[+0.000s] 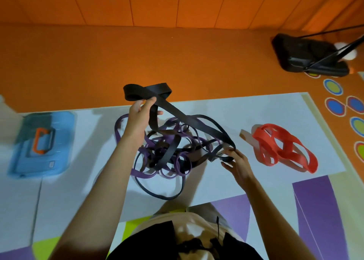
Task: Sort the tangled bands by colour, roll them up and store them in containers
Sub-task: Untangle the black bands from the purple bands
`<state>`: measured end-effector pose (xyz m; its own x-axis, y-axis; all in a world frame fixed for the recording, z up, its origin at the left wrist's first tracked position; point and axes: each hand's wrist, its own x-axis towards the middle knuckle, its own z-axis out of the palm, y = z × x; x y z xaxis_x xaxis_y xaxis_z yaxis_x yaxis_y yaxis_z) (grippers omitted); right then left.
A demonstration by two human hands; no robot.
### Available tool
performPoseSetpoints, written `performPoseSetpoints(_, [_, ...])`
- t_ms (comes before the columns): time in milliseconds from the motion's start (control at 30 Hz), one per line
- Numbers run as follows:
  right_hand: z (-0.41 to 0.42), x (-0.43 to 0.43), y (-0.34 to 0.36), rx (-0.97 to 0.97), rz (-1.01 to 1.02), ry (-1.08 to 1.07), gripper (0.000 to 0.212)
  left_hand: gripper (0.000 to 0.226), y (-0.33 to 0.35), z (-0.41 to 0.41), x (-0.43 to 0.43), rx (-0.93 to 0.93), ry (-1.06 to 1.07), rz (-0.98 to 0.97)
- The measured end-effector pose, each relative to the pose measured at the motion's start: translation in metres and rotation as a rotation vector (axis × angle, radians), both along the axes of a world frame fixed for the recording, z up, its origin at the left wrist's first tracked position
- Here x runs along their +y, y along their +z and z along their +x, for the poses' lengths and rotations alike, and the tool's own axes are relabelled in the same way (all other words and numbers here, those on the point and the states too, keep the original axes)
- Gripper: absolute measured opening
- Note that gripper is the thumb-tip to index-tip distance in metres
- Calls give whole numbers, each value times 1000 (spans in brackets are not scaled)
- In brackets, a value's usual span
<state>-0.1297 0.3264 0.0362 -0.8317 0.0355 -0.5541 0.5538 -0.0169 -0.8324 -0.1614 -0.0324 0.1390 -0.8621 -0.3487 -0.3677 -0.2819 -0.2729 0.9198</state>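
Black band [136,92] is stretching from the tangle [169,151] on the mat [256,111] to the left grip [137,119] clutching its loop; right grip [239,163] is pinching its lower end, best freeing 1 crossing at a time.

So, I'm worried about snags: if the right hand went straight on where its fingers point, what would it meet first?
Probably the black-and-purple band tangle, which the right hand pinches at its near edge.
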Motion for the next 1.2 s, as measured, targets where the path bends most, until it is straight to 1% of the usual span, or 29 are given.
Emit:
performPoseSetpoints(33, [-3,-4,2,-14,-5,29,22,13,0,1,-4,5,18,-22])
performPoseSetpoints(100, [-8,-12,4,-23,-12,69,13,10,-2,3,-11,4,41,-83])
performPoseSetpoints(167, [-13,-20,7,-20,-13,81,8,11,-3,6,-18,-17,61,-191])
performPoseSetpoints(300, [-25,-28,9,42,-64,79,17,10,-7,12,-29,-47,108,-409])
performPoseSetpoints(367, [-31,-27,10,91,-66,88,21,15,-11,13,-34,-52,108,-515])
performPoseSetpoints(433, [-38,-24,9,126,-61,132,16,25,-13,10,-38,-66,69,-641])
performPoseSetpoints(467, [-40,-24,9,137,-73,172,16,35,-14,8,-39,-61,36,-696])
performPoseSetpoints(533, [-47,-22,7,154,-85,239,26,67,-17,6,-38,-61,-53,-750])
performPoseSetpoints(567, [-51,-20,6,168,-82,258,28,86,-18,5,-37,-77,-105,-753])
performPoseSetpoints(600, [-55,-19,6,191,-73,271,28,100,-20,5,-34,-92,-154,-762])
performPoseSetpoints(633, [-58,-18,6,214,-64,288,29,107,-23,5,-32,-98,-195,-785])
performPoseSetpoints(733, [-66,-12,4,230,-35,320,25,116,-32,7,-20,-151,-268,-844])
performPoseSetpoints(800, [-71,-8,-1,231,-37,322,22,118,-39,10,-10,-196,-307,-858])
performPoseSetpoints(833, [-74,-6,-3,228,-37,304,24,117,-43,13,-5,-209,-329,-861])
performPoseSetpoints(900, [-79,-3,-9,197,-42,261,27,113,-50,19,8,-237,-364,-866])
performPoseSetpoints(967, [-84,-1,-14,147,-62,229,25,107,-60,30,24,-249,-411,-902])
performPoseSetpoints(1033, [-89,-1,-19,87,-88,198,24,103,-72,43,42,-262,-480,-888])
performPoseSetpoints(1100, [-92,-1,-23,32,-124,172,27,103,-86,54,60,-293,-559,-842])
performPoseSetpoints(1200, [-93,0,-28,-15,-221,147,33,100,-104,63,87,-342,-636,-886])
